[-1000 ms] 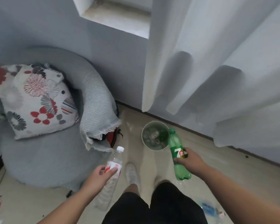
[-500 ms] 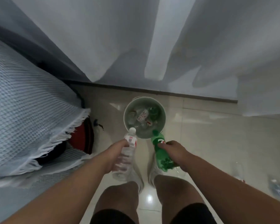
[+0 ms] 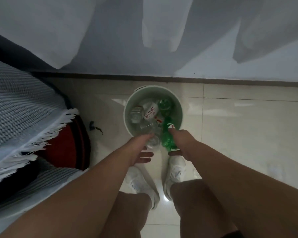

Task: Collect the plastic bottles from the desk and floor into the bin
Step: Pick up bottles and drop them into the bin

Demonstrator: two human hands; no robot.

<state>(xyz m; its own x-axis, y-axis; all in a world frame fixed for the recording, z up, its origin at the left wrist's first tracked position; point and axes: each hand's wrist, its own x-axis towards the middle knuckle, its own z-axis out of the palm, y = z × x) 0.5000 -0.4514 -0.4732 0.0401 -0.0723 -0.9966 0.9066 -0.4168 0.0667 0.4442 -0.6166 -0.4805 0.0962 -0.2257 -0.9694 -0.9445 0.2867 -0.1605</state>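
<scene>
Hovering at the bin's lower rim mid-frame, the right hand grips the green bottle, its neck pointing up-frame into the bin. The left hand's fingers spread around the clear bottle alongside; whether they grip it, I cannot tell.

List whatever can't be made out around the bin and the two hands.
Head view:
- Whether the left hand grips the clear bottle: the hand's back and blur hide the contact.
- Label of the green bottle: covered by the right hand, blurred.
- Bottom of the bin: buried under bottles.
- The red object: mostly under the fringed blanket.
</scene>
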